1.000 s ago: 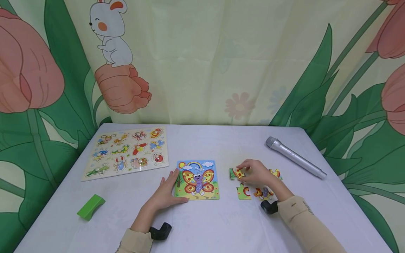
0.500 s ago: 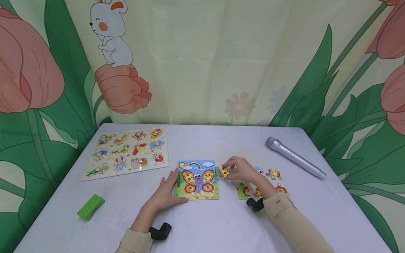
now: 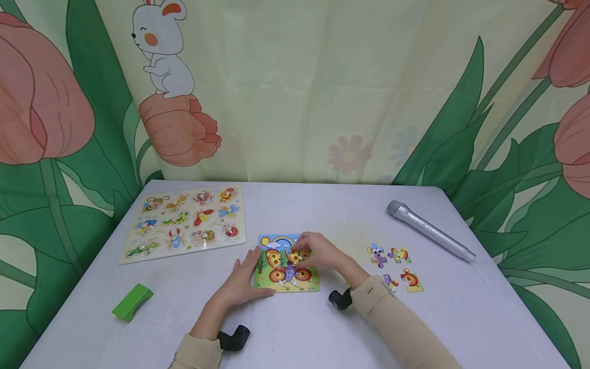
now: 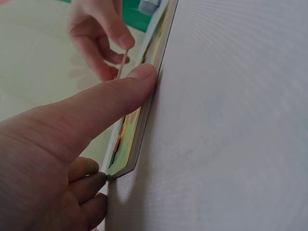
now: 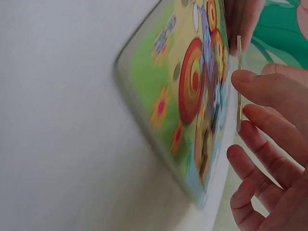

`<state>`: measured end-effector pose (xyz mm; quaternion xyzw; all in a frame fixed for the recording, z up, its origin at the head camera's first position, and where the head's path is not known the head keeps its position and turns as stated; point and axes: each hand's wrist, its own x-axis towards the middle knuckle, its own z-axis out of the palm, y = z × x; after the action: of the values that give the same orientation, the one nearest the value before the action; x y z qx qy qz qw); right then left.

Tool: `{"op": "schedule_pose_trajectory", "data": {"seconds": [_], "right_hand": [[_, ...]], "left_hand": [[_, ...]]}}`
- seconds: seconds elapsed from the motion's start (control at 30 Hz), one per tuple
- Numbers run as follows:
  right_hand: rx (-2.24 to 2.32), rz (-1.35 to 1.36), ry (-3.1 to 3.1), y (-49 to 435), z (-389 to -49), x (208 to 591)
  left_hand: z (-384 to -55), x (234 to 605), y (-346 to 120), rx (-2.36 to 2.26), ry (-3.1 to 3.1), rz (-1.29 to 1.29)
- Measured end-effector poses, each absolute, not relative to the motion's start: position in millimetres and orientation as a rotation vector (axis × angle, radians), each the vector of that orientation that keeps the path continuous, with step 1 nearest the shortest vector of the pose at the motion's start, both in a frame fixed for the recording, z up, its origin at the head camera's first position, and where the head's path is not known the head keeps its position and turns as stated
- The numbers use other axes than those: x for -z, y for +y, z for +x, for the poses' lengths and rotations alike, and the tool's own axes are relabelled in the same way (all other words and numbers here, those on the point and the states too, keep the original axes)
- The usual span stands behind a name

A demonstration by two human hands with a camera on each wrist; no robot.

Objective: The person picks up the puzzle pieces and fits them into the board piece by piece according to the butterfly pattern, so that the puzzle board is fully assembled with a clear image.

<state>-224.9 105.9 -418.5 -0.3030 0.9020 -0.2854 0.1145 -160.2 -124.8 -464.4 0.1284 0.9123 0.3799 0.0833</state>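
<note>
The butterfly puzzle board [image 3: 306, 286] lies flat in the middle of the table. My left hand [image 3: 241, 281] steadies its near left corner, fingers stretched along the left side and thumb [image 4: 143, 72] pressing the near edge. Above the right half of the board, my right hand [image 3: 320, 251] pinches a thin puzzle piece [image 5: 239, 57] between thumb and fingers. The right wrist view shows this piece edge-on, raised over the printed picture. In the head view the right hand's fingers overlap the butterfly's upper right wing.
Several loose pieces lie right of the board, among them a purple butterfly-head piece [image 3: 378, 254] and a corner piece [image 3: 412, 281]. A silver microphone [image 3: 430, 230] lies behind them. At the left are an insect puzzle board [image 3: 184, 241] and a green block [image 3: 132, 302].
My right hand has taken the green-and-yellow wing piece from the loose group and carried it left over the butterfly board. My left hand stays in place at the board's corner.
</note>
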Motion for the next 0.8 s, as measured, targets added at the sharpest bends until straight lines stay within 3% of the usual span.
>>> {"op": "schedule_pose_trajectory", "data": {"seconds": [0.8], "right_hand": [[0.708, -0.929, 2.648, 58, -228, 427]], "left_hand": [[-160, 463, -125, -1.136, 2.714, 0.393]]}}
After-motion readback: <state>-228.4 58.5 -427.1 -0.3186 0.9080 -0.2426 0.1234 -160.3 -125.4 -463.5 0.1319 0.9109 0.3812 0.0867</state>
